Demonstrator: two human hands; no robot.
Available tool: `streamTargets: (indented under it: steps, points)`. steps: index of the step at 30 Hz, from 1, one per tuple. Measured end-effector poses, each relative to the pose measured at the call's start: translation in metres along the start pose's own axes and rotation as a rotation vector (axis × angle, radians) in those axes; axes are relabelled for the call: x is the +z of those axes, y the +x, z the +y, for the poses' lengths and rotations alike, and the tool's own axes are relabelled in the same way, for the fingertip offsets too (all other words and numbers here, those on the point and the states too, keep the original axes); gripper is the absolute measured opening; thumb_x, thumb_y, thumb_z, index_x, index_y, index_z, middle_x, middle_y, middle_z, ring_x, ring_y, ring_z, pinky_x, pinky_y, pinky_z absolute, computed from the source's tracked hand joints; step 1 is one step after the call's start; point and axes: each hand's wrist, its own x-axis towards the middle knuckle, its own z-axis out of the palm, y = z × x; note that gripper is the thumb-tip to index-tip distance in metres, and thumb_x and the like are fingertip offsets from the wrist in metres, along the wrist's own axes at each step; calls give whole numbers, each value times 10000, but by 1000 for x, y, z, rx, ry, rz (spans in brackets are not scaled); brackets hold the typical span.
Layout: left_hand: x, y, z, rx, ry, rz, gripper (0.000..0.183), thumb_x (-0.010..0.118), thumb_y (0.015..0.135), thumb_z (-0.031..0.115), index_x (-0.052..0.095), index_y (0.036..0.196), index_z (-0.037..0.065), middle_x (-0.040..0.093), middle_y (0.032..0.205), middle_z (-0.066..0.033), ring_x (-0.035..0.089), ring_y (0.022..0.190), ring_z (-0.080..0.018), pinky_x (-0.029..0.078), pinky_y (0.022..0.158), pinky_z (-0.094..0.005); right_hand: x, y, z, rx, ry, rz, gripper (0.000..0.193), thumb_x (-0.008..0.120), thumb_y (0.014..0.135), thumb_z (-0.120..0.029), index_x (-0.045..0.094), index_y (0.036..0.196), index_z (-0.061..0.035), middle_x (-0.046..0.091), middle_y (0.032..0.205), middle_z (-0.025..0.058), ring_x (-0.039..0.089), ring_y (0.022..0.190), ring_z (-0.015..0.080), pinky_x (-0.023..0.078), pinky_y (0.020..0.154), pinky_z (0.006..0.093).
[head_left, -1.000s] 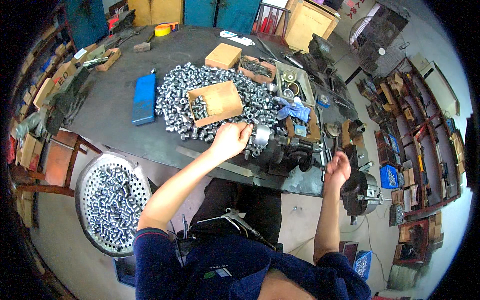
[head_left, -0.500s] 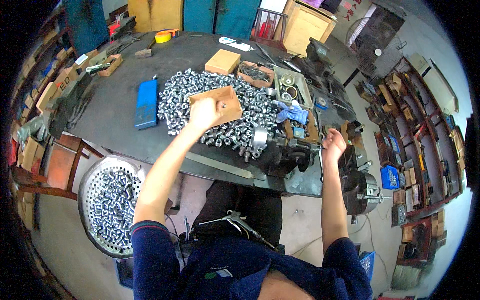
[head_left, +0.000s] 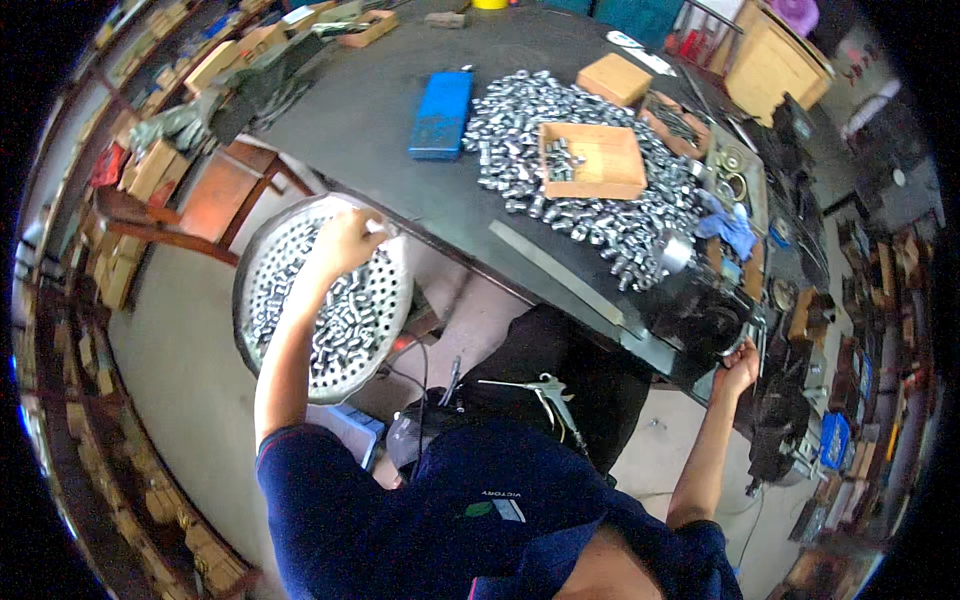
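Observation:
Over the rim side of a round perforated metal basin [head_left: 398,300], my left hand [head_left: 350,242] is closed. A small pale bit shows at its fingertips, too blurred to name. Inside the basin lies a heap of small shiny metal fittings [head_left: 350,330]. At the right, the fingers of my right hand [head_left: 738,370] are closed at a thin metal rod [head_left: 762,335] beside the dark bench fixture [head_left: 700,315]. A cardboard tray [head_left: 610,165] with a few fittings in it rests on a large pile of similar metal fittings [head_left: 510,120] on the dark workbench [head_left: 360,110].
A blue box [head_left: 441,115] lies left of the pile. Behind it are a closed carton [head_left: 613,79] and a blue cloth [head_left: 733,232]. A flat metal strip [head_left: 555,270] runs near the bench edge. An air gun [head_left: 550,395] lies on my lap; a wooden chair [head_left: 225,195] stands left.
My left hand has left the cardboard tray and moved left and down to the basin. My right hand has moved down beside the fixture. The whole view has turned toward the left.

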Motion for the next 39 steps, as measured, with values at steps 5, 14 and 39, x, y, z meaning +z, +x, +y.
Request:
streamTargets:
  steps: [5,14,39]
  points:
    - [55,-63,-83,-187,148,-84,196,613,640,202,609,777,62,593,732,-160,582,723,-308,462,660,-388,1,-1,0,-8,18,-186,196,417,836,-131,507,934,13,450,651,-1,335,465,57,265,394,183]
    - [90,-45,-86,-175,348,106,174,606,626,223,603,680,58,592,670,-150,584,648,-310,468,609,-387,1,-12,-6,-40,22,-137,181,421,837,-136,511,908,3,476,648,-2,334,455,40,254,375,163]
    - [122,90,237,287,-1531,-567,154,605,716,-11,582,842,-97,599,701,-147,600,587,-201,490,563,-269,17,-33,-17,19,-16,-13,170,419,818,-128,473,907,6,426,627,3,292,439,54,232,383,191]
